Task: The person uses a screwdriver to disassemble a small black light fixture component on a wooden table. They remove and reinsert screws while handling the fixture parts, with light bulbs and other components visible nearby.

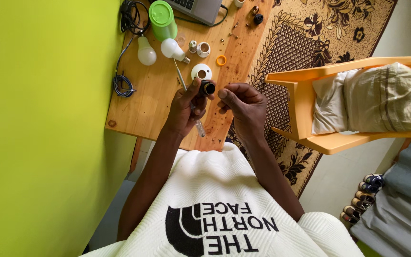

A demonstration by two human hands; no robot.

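A small wooden table (158, 95) with a warm, knotted grain stands against a bright yellow-green wall (39, 128). Beside it lies a brown patterned carpet (305, 33) with floral borders, and on the carpet an orange plastic chair (305, 104) carries a pale, folded cloth bundle (372, 97). Shoes line the floor at the far lower right.

On the table there are two white bulbs: one whole bulb (146, 52) and one bulb with a metal base (173, 48). One green plastic cup (162, 19) stands upside down near a laptop corner (198, 7). One white round cap (201, 72) with a centre hole, one orange ring (221, 60), two small sockets, black coiled cables (123, 83) and scattered tiny screws lie around.

The left hand (186, 107) has its grip closed on a small black round lamp holder (208, 88), held just above the table edge, along with a slim clear-handled screwdriver (199, 124) angled beneath the palm. The right hand (241, 102) sits just beside the holder, fingers curled, thumb and forefinger pinched together; whether they hold anything, I cannot tell.
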